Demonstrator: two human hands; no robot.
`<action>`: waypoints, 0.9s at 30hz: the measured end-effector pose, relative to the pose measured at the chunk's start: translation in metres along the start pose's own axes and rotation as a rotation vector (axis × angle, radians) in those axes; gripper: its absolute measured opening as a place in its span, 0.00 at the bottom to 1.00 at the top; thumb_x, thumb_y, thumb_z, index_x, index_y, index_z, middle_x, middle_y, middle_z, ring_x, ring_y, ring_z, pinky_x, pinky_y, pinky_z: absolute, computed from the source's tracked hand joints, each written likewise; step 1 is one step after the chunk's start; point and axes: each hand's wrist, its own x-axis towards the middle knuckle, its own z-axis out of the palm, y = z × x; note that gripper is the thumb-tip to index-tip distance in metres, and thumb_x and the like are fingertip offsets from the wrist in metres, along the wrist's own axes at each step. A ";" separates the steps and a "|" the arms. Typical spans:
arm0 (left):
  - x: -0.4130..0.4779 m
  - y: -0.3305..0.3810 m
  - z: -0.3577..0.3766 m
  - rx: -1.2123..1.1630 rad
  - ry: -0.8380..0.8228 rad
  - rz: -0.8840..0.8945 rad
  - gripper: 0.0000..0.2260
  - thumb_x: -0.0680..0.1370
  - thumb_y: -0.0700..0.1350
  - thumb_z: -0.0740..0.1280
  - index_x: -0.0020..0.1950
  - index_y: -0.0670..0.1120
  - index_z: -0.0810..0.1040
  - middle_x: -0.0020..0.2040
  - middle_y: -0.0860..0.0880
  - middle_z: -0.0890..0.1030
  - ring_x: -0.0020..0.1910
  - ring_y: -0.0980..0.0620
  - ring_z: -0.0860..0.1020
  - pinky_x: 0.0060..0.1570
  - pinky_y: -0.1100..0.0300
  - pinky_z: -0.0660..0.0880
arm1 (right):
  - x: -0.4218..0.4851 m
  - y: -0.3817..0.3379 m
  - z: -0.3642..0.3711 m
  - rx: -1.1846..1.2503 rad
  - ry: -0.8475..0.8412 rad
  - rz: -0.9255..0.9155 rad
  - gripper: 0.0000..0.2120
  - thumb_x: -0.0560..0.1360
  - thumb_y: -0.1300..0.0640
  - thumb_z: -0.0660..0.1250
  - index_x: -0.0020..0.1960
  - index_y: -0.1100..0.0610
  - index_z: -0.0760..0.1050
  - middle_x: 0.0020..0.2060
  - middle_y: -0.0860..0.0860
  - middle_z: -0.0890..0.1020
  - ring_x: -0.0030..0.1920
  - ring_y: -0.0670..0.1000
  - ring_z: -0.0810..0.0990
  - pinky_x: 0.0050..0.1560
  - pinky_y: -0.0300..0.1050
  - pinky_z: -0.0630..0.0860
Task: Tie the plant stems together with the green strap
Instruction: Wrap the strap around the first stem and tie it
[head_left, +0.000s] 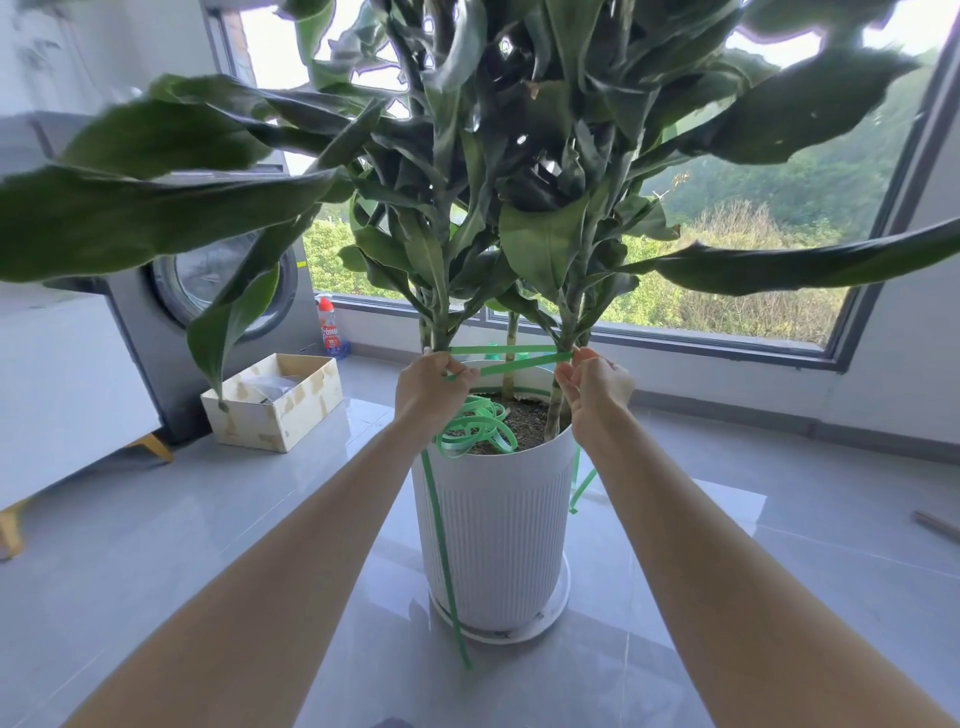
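Left hand (427, 384) at nine o'clock and right hand (597, 389) at three are each pinching the green strap (498, 349) stretching between the plant stems (568, 317).

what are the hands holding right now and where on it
Both pinch the green strap: left hand by the left stem, right hand by the right stem.

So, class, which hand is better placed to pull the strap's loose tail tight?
Probably the left hand: it pinches the green strap where its long tail hangs; the right hand only anchors it.
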 end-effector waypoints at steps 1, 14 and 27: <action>0.000 -0.001 -0.001 -0.009 -0.005 -0.003 0.06 0.77 0.47 0.66 0.44 0.45 0.76 0.66 0.46 0.74 0.62 0.46 0.73 0.61 0.55 0.70 | 0.001 0.001 0.001 -0.051 0.009 -0.027 0.17 0.75 0.74 0.55 0.58 0.64 0.75 0.39 0.51 0.78 0.39 0.47 0.78 0.42 0.37 0.78; 0.008 -0.012 -0.008 -0.034 -0.023 -0.021 0.06 0.76 0.49 0.67 0.43 0.47 0.77 0.59 0.44 0.79 0.56 0.43 0.77 0.56 0.53 0.75 | -0.004 0.017 0.006 -0.444 0.059 -0.365 0.18 0.74 0.71 0.59 0.60 0.58 0.71 0.55 0.53 0.78 0.43 0.47 0.76 0.38 0.36 0.73; 0.016 -0.014 -0.012 -0.030 0.105 0.098 0.09 0.75 0.46 0.69 0.48 0.41 0.83 0.44 0.46 0.83 0.39 0.55 0.76 0.53 0.56 0.74 | -0.014 0.028 0.011 -0.871 -0.019 -0.657 0.15 0.74 0.69 0.60 0.58 0.57 0.72 0.62 0.55 0.67 0.54 0.56 0.75 0.43 0.42 0.70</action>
